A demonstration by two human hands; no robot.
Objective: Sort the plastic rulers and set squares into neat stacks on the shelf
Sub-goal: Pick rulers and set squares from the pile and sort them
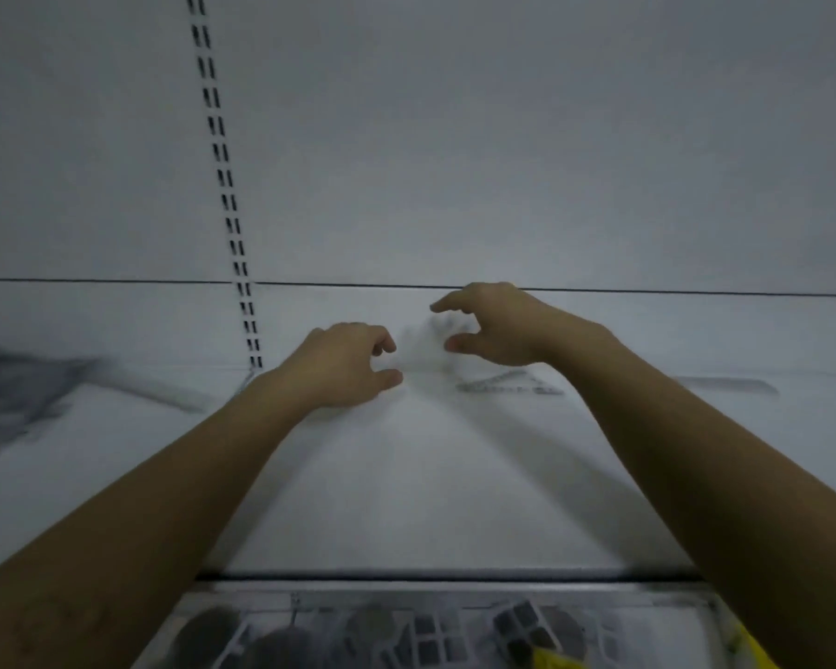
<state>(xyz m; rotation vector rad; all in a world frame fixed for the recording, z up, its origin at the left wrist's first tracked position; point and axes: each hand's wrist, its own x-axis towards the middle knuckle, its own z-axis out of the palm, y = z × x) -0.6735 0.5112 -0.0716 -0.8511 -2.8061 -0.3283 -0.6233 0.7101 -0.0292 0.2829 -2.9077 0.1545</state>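
The left hand (343,364) and right hand (493,325) reach out side by side over the white shelf (430,475), close together but not touching, the right one slightly farther in. The left hand's fingers are curled under, with the thumb pointing toward 3 o'clock. The right hand makes a C, its forefinger and thumb held apart and pointing toward 9 o'clock. Between the two hands is a faint grey smear (430,338) that may be a piece of clear plastic. It is too blurred to tell what it is, or whether either hand grips it.

A clear set square (507,383) lies flat on the shelf at about 5 o'clock from the right hand, just beyond the wrist. Farther out at 3 o'clock, near the back panel (551,137), lies a long ruler (729,384). At 9 o'clock from the left hand a pale ruler-like strip (155,388) lies at a slant. Past it, at the frame's edge, is a dark blurred heap (10,393) that cannot be made out.

A slotted upright (228,185) runs up the back panel from 11 o'clock of the left hand. At 6 o'clock, below the shelf's front edge, a lower tier (406,630) holds dark blurred goods, with a yellow scrap (556,661) at its right.
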